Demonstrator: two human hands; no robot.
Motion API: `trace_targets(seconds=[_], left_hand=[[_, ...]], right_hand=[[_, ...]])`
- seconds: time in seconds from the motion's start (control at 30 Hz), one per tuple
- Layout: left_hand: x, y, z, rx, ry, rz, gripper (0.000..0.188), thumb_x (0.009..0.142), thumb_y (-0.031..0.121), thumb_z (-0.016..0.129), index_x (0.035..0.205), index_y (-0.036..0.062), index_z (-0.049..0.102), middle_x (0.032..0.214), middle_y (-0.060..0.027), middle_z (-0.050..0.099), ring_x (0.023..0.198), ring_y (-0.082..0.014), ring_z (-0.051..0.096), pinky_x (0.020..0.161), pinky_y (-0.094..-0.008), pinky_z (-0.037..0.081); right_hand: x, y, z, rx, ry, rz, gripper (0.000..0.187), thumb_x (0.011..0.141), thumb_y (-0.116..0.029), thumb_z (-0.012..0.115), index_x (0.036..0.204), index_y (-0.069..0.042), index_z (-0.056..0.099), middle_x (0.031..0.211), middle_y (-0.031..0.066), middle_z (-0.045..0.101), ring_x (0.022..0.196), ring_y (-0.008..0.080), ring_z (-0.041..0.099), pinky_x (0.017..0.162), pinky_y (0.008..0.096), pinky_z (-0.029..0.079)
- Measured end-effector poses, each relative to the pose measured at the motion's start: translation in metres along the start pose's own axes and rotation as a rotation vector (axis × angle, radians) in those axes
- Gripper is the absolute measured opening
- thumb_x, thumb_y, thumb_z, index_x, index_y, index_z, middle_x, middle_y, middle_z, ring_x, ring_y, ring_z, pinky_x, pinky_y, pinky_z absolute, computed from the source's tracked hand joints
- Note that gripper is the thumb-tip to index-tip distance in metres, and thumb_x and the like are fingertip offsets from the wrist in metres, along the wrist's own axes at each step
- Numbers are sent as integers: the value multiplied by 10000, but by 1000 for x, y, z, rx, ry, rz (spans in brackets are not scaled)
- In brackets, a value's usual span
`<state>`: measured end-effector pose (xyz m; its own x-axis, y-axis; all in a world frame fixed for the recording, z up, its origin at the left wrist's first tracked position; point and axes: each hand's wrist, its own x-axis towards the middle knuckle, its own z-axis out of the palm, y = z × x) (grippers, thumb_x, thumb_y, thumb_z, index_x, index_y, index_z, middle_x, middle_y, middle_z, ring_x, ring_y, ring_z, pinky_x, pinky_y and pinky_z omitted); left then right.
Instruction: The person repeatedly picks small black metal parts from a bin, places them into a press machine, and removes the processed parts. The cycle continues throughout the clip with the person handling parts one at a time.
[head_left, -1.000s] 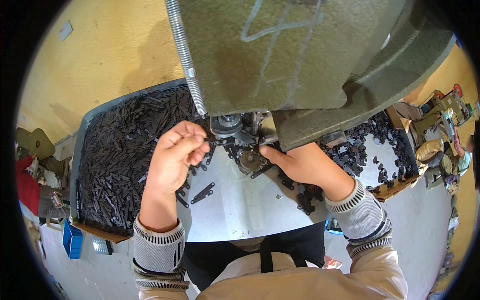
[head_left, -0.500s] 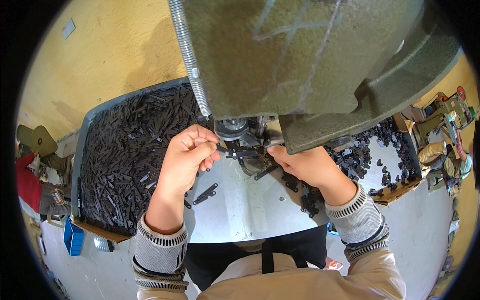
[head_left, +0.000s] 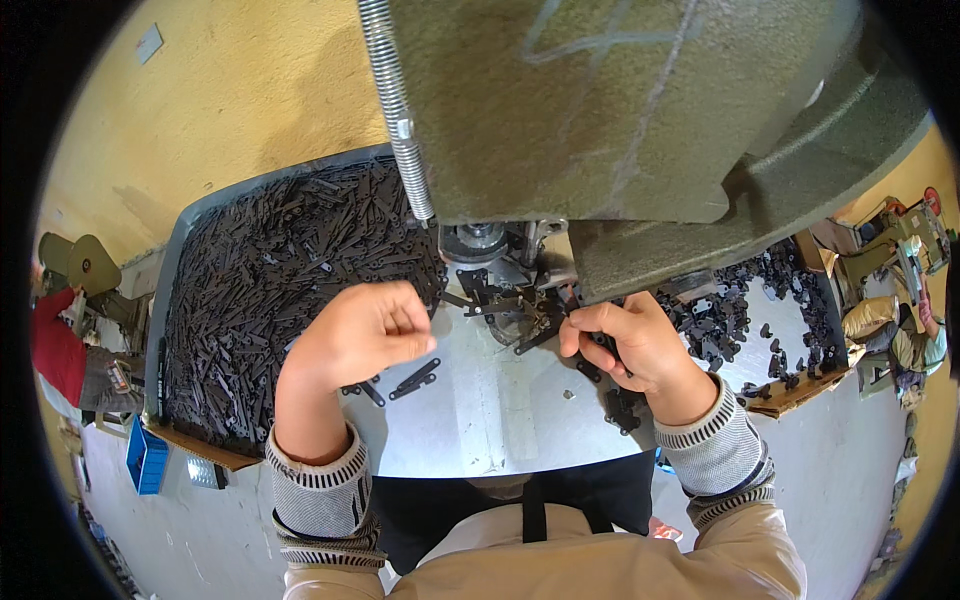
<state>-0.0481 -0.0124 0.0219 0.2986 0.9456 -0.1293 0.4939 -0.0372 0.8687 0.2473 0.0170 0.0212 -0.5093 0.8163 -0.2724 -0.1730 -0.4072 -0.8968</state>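
Note:
My left hand [head_left: 362, 335] hovers over the left side of the metal table, fingers loosely bent and the thumb apart from them, with nothing visible between. My right hand [head_left: 640, 345] is closed on a small dark metal piece [head_left: 610, 345], mostly covered by the fingers. Between the hands, beneath the green machine's round head [head_left: 474, 243], a dark flat metal strip [head_left: 490, 308] lies across the work spot among other dark pieces. Two dark strips [head_left: 414, 378] rest on the table near my left hand. A small heap of dark pieces [head_left: 622, 410] sits below my right wrist.
A large tray [head_left: 170, 285] full of dark strips stands at the left. At the right, a box [head_left: 800, 392] holds smaller dark plates. The green machine body [head_left: 570, 120] overhangs the work spot, with a coil spring [head_left: 393, 100] beside it. People work at both far sides.
My left hand has drawn back left and down from the strip at the machine, its fingers loosening. My right hand has shifted slightly down and right, turning so a dark piece shows in it.

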Motion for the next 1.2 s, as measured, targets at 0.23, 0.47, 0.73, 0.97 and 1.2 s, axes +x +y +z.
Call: trace_targets(seconds=[0.23, 0.47, 0.73, 0.97, 1.2], left_hand=[[-14, 4, 2, 404, -187, -40, 179, 696, 116, 766, 787, 5, 658, 694, -111, 680, 629, -216, 664, 569, -313, 491], [-7, -2, 7, 430, -216, 24, 153, 685, 81, 756, 760, 11, 642, 679, -98, 660, 585, -216, 631, 564, -315, 486], [-2, 4, 2, 152, -283, -6, 160, 729, 28, 744, 801, 8, 603, 664, -39, 595, 592, -84, 560, 525, -243, 437], [1, 20, 15, -615, 69, 88, 213, 806, -15, 689, 1008, -34, 625, 778, -61, 628, 568, -96, 589, 518, -199, 463], [27, 25, 61, -720, 317, -9, 207, 861, 123, 729, 851, -28, 588, 792, -148, 690, 618, -172, 667, 561, -249, 539]], right_hand=[[3, 2, -6, 249, -11, -35, 135, 850, -39, 556, 940, 50, 601, 658, 86, 532, 413, 89, 390, 337, 196, 271], [4, 6, -3, 7, 77, -110, 117, 870, -43, 614, 929, 56, 634, 752, 134, 661, 453, 122, 509, 363, 216, 328], [8, 6, -5, -41, 62, -127, 127, 880, -64, 574, 874, 55, 618, 777, 130, 669, 458, 114, 465, 394, 239, 334], [6, 8, -2, -11, 58, -140, 112, 896, -64, 579, 862, 35, 618, 754, 102, 654, 497, 105, 535, 358, 214, 308], [9, 14, 5, -184, 104, -165, 107, 926, -45, 564, 993, 33, 595, 722, 121, 647, 458, 107, 523, 351, 224, 319]])
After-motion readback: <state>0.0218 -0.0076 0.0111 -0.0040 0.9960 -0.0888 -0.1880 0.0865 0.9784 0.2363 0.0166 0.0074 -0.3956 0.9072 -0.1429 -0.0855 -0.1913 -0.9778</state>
